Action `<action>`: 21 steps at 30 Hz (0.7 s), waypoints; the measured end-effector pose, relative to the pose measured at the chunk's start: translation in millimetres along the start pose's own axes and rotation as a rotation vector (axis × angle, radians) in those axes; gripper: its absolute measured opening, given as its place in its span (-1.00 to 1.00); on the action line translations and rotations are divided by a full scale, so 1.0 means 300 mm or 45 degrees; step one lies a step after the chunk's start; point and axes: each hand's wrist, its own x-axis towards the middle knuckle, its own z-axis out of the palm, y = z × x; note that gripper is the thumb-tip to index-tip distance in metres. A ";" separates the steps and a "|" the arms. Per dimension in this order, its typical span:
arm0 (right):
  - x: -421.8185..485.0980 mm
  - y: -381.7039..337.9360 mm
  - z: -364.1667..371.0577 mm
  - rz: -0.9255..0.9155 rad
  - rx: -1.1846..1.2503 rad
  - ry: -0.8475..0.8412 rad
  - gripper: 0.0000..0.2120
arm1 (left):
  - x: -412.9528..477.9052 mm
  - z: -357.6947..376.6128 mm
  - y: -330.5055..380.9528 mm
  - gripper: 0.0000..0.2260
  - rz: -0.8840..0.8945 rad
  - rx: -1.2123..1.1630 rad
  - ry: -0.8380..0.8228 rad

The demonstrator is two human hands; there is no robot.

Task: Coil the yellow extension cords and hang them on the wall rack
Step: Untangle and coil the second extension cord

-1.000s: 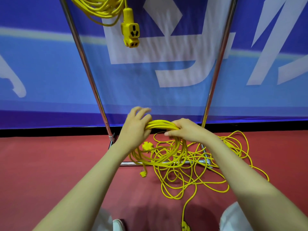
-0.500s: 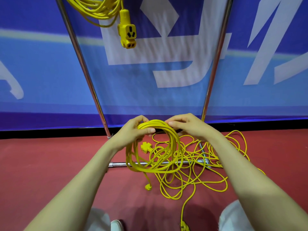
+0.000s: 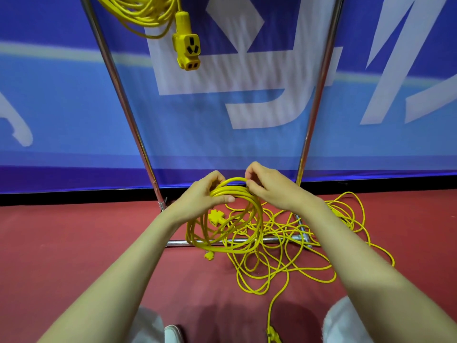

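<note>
My left hand grips the top of a coil of yellow extension cord that hangs in several loops above the red floor. My right hand pinches the newest loop at the coil's top right. From the coil's bottom dangles a small yellow plug, and a yellow socket end shows through the loops. The loose, tangled part of the cord lies on the floor to the right. Another coiled yellow cord hangs on the rack at top left, its socket block dangling.
The metal rack has two slanted uprights and a low crossbar on the red floor. A blue banner wall stands behind. My knees and a white shoe show at the bottom edge.
Both hands have lifted the coil a little. My right hand has brought another loop up to the coil's top, where my left hand now closes round the bundle.
</note>
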 end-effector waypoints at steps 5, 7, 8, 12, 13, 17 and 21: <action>-0.005 -0.013 -0.019 -0.130 -0.054 0.057 -0.95 | -0.001 0.005 -0.018 -0.70 0.002 0.098 -0.036; -0.003 -0.012 -0.016 -0.137 -0.006 0.020 -0.95 | -0.005 0.004 -0.024 -0.70 0.011 0.075 -0.049; 0.000 -0.013 -0.010 -0.139 0.014 -0.001 -0.95 | -0.009 0.004 -0.021 -0.71 0.017 0.052 -0.062; 0.014 -0.029 0.018 -0.143 0.065 -0.009 -0.89 | -0.013 0.014 -0.006 -0.74 0.009 -0.055 -0.105; 0.017 -0.033 0.023 -0.123 0.082 0.001 -0.88 | -0.011 0.017 -0.005 -0.75 -0.009 -0.090 -0.099; 0.010 -0.013 0.031 -0.028 0.156 0.015 -0.64 | -0.004 0.004 0.008 -0.78 -0.051 -0.232 -0.023; -0.004 0.022 0.046 0.105 0.106 -0.152 -0.35 | -0.014 -0.018 0.038 -0.80 -0.023 -0.436 0.028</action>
